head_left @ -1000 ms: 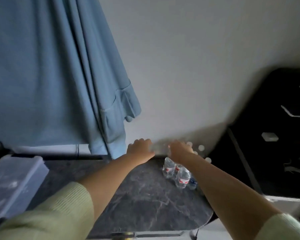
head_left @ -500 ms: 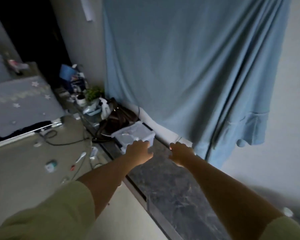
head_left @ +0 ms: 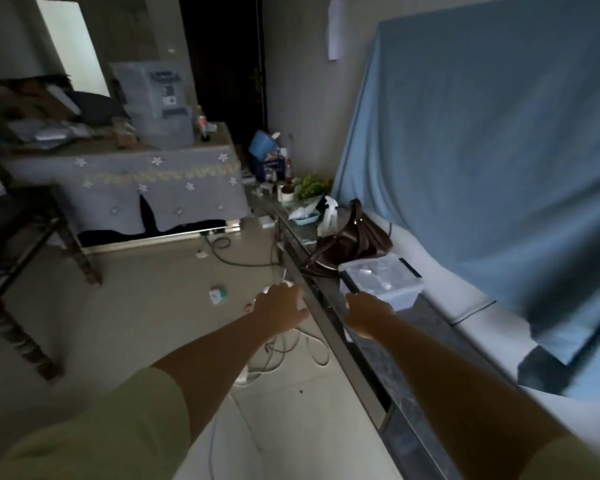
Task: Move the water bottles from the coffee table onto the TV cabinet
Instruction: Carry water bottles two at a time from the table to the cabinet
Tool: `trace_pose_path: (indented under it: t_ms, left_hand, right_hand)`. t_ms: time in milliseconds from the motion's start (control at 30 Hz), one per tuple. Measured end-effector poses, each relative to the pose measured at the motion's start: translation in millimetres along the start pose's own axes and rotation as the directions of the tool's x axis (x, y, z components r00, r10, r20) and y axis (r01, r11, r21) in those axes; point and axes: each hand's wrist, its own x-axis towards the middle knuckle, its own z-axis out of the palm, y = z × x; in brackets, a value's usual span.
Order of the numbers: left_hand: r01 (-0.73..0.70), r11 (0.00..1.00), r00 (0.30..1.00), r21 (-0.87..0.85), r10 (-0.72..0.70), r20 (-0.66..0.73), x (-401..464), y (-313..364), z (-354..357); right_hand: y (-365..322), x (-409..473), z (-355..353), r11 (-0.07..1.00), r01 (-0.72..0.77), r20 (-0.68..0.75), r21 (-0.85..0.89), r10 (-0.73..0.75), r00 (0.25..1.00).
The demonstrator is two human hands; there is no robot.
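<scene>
We hold both arms out over the cabinet's (head_left: 392, 362) front edge, which runs from lower right up toward a brown bag (head_left: 350, 242). Open floor (head_left: 146, 320) lies to our left, crossed by white cables (head_left: 291, 344). Our left hand (head_left: 280, 308) hangs over the floor, fingers loose and empty; our right hand (head_left: 368, 315) hovers over the dark marbled top, relaxed, holding nothing. We see no water bottles. A clear lidded box (head_left: 383, 280) sits just beyond our right hand, contents unclear
</scene>
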Motion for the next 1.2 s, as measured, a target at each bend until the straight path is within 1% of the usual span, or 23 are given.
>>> trace_pose_path:
  t_ms: [167, 300, 433, 567, 667, 800, 900, 1067, 1200]
  left_hand:
    - [0.135, 0.991, 0.991, -0.023, -0.135, -0.015, -44.3, -104.8, -15.9]
    - [0.277, 0.961, 0.959, -0.021, -0.278, -0.046, -85.1, -185.7, -35.1]
    - [0.444, 0.895, 0.893, -0.051, -0.446, -0.058, -127.6, -257.6, -54.5]
    - [0.595, 0.800, 0.794, -0.083, -0.600, -0.094, -165.1, -315.4, -72.2]
    - [0.663, 0.741, 0.735, -0.107, -0.671, -0.099, -180.6, -346.6, -78.8]
    - [0.726, 0.671, 0.665, -0.152, -0.741, -0.094, -183.6, -385.8, -86.7]
    - [0.764, 0.623, 0.618, -0.171, -0.781, -0.085, -175.3, -414.7, -93.0]
    - [0.808, 0.554, 0.546, -0.199, -0.832, -0.099, -156.5, -446.6, -108.4]
    - [0.839, 0.498, 0.496, -0.221, -0.866, -0.069, -151.9, -471.1, -112.5]
  right_hand:
    - [-107.2, 9.6, 16.7, 0.991, 0.129, 0.045, -0.038, -0.128, 0.991]
    - [-205.3, 19.0, 24.1, 0.962, 0.265, 0.091, -0.064, -0.259, 0.962]
    - [-302.5, 29.3, 26.4, 0.896, 0.434, 0.117, -0.087, -0.424, 0.898]
    - [-392.2, 35.7, 30.8, 0.805, 0.584, 0.154, -0.098, -0.568, 0.809]
    - [-436.9, 39.5, 34.2, 0.744, 0.659, 0.166, -0.112, -0.640, 0.750]
    - [-487.4, 65.3, 37.1, 0.666, 0.736, 0.170, -0.123, -0.717, 0.677]
    - [-519.6, 94.4, 34.5, 0.629, 0.766, 0.184, -0.132, -0.744, 0.642]
    - [-561.5, 137.8, 25.4, 0.591, 0.795, 0.185, -0.139, -0.773, 0.607]
    - [-601.2, 151.4, 29.5, 0.545, 0.830, 0.223, -0.118, -0.800, 0.556]
